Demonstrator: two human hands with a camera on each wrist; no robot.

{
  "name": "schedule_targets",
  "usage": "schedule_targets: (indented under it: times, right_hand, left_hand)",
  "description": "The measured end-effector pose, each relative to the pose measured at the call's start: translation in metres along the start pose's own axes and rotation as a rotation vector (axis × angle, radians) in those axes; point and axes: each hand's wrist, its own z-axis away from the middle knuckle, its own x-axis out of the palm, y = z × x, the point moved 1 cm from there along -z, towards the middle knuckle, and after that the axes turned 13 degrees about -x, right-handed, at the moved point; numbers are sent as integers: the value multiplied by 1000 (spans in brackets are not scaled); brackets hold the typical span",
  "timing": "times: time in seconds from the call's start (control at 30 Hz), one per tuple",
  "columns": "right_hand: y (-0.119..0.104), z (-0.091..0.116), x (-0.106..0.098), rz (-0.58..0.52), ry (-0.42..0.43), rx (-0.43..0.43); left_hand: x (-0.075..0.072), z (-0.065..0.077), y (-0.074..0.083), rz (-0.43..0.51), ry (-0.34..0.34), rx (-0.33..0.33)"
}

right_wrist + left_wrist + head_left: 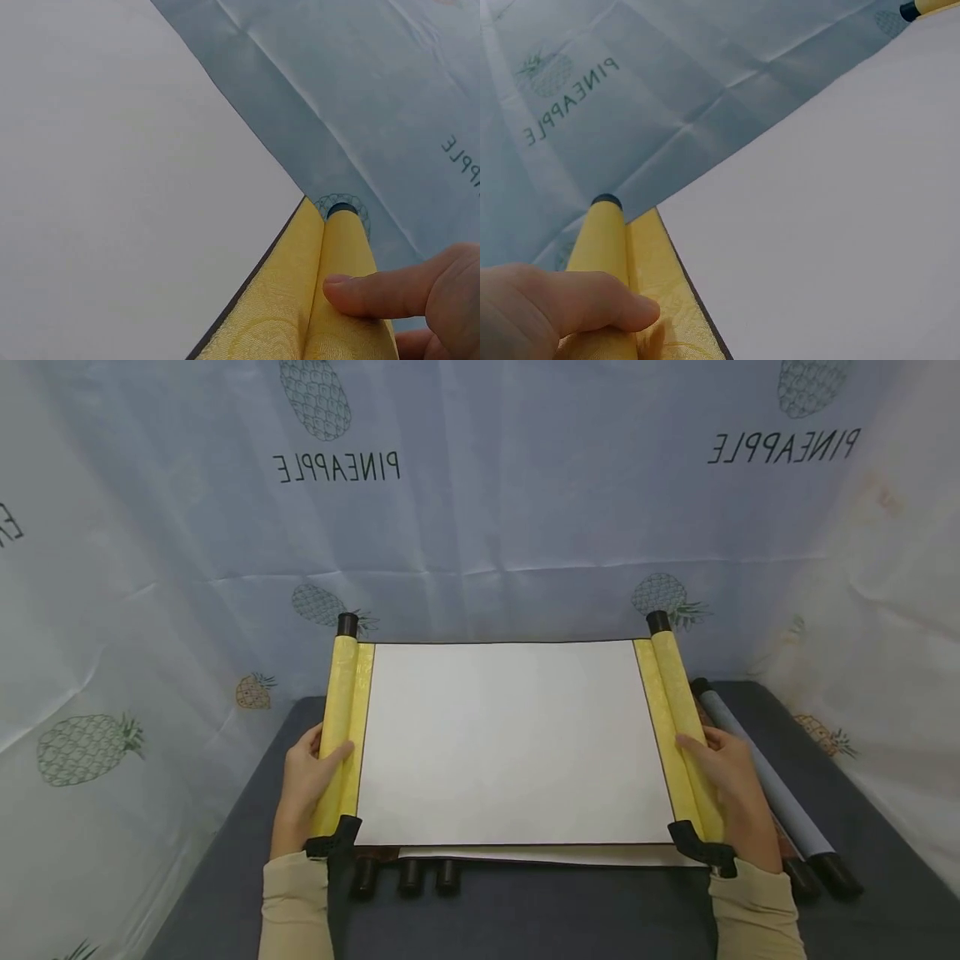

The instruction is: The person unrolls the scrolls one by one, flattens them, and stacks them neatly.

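Note:
A scroll (510,743) with a blank white sheet and yellow brocade ends is held stretched out, its rolled ends capped in black. My left hand (306,781) grips the left yellow roll (600,244), the thumb lying across its front and the other fingers behind it. On the opposite side my right hand (731,777) holds the right yellow roll (349,255) the same way, thumb in front. Below the scroll's lower edge a strip of another pale sheet (540,855) shows, with several dark roller ends (410,878) beside it; the rest is hidden behind the scroll.
A grey rolled scroll (772,777) with black ends lies on the dark table (525,914) at the right, a reddish-brown roll (798,875) partly hidden beside it. Pale pineapple-print curtains (510,510) hang behind and at both sides.

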Motion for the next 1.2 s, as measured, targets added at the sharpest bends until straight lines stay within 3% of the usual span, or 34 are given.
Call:
schedule_targets:
  times: [0.13,0.43,0.7,0.83,0.97,1.2]
  right_hand:
    - [0,0,2,0,3,4]
    - [2,3,2,-13,33,6]
    - [4,1,11,-18,142,-21]
    - [6,-1,15,-27,151,2]
    - [9,0,18,-35,135,23]
    - [18,2,28,-34,110,28]
  left_hand:
    - [-5,0,-5,-8,-17,8]
    - [-6,-7,-12,11,-68,117]
    - [-4,-9,-7,7,-25,193]
    - [0,-9,-7,41,-32,212]
    - [2,-9,-10,60,-41,213]
    - [3,-17,-23,-11,-81,148]
